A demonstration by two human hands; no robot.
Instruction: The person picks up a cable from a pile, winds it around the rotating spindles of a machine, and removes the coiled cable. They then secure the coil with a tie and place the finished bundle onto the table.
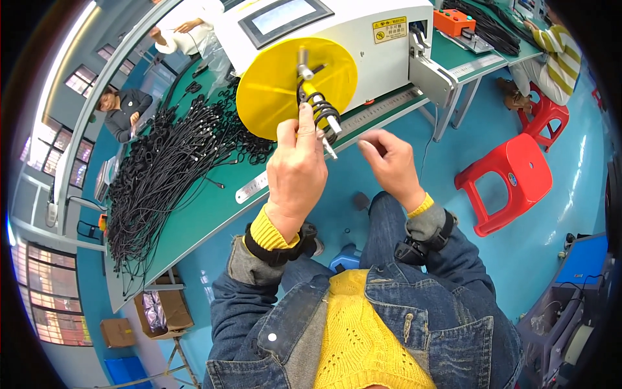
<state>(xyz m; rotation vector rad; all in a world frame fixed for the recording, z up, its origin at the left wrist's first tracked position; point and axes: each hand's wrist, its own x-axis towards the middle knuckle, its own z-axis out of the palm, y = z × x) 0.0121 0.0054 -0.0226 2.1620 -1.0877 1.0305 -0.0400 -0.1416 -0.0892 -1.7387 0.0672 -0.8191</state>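
A black cable [322, 109] is wound in several loops around metal posts that stick out from the yellow disc [269, 91] of a white winding machine [369, 61]. My left hand [295, 172] is at the lower left of these loops, its index finger pointing up along the posts and its fingers closed on the cable. Part of that grip is hidden behind the fingers. To the right of the posts, apart from the machine, my right hand [392, 165] hangs in the air with its fingers curled in. Nothing shows between its thumb and fingers.
A large heap of black cables [175, 155] covers the green table [227, 175] at left. A steel ruler [253, 187] lies by its edge. Red stools [508, 178] stand at right, one with a seated person [557, 52]. Other people are at far left. Cardboard boxes [165, 308] sit lower left.
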